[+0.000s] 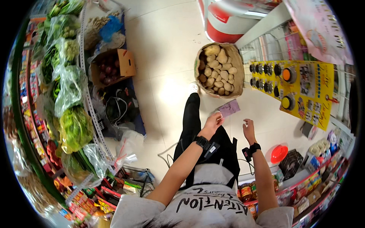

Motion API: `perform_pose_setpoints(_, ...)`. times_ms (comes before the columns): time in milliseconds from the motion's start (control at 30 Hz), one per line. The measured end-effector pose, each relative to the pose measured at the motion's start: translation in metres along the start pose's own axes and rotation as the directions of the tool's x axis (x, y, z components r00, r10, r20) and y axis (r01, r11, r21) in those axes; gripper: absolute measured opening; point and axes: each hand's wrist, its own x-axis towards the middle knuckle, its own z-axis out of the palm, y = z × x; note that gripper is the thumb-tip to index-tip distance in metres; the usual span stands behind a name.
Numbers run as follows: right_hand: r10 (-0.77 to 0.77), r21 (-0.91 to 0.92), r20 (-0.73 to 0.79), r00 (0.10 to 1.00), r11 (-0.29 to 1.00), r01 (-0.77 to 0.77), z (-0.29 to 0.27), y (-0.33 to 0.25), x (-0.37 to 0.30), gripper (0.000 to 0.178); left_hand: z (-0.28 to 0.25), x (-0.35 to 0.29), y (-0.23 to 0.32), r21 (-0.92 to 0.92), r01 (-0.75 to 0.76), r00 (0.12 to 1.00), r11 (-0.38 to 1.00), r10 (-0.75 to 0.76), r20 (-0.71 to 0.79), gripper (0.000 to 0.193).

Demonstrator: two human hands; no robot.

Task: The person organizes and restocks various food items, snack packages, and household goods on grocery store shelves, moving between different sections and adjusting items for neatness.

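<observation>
Left hand (214,121): closed to a pinch, thumb and fingertips at the near left corner of a purple slip (229,109). Purple slip: flat, thin, possibly a banknote, too blurred to tell; extended beyond the fingertips, between left hand and potato sack in the view, far end toward the right. Right hand (249,131): partly open, fingers loosely curled, nothing visible in grasp; to the right of the slip, well apart from it.

Step in hand, as judged: single-handed holding of the slip, out in front of the body. Next move, as judged: in need of a firm pinch at the corner against slipping or bending, with the free right hand available for steadying or turning.

Surroundings, left to right: 
- Leafy greens (72,85), many in clear bags, along a rack; yellow-green lettuce (76,131) among them.
- Brown carton (127,62), open, with dark red round produce (109,70) inside.
- White plastic bag (130,146), near the carton.
- Potato sack (239,81), open-topped, full of potatoes (220,68), on the pale floor (163,41).
- Red dish (279,154), beyond the right wrist.
- Yellow display card (323,74), with rows of small round items.
</observation>
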Motion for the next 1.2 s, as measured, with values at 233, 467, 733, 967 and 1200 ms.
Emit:
perform_pose_setpoints(233,0.265,-0.222,0.248,0.932,0.952,-0.212,0.071,0.151,0.046,0.018,-0.102,0.056,-0.042,-0.024,-0.137,0.986,0.99,0.134,-0.102,0.033)
perform_pose_setpoints(467,0.37,-0.293,0.228,0.901,0.908,-0.299,0.168,0.24,0.076,0.03,-0.164,0.136,-0.078,-0.034,-0.067,0.986,0.997,0.061,-0.158,0.035)
perform_pose_setpoints(733,0.641,-0.147,0.035,0.766,0.762,-0.631,0.311,0.448,0.147,0.054,-0.181,0.197,-0.057,-0.369,-0.033,0.992,0.929,0.076,0.103,0.021)
perform_pose_setpoints(967,0.42,-0.318,-0.38,0.824,0.777,-0.542,0.347,0.425,0.242,0.073,-0.173,0.203,-0.034,-0.192,-0.024,0.994,0.981,0.043,0.098,0.016)
perform_pose_setpoints(1200,0.52,-0.288,-0.099,0.848,0.801,-0.525,0.382,0.427,0.234,0.04,-0.157,0.206,-0.052,-0.106,0.005,0.993,0.994,0.007,0.118,0.018)
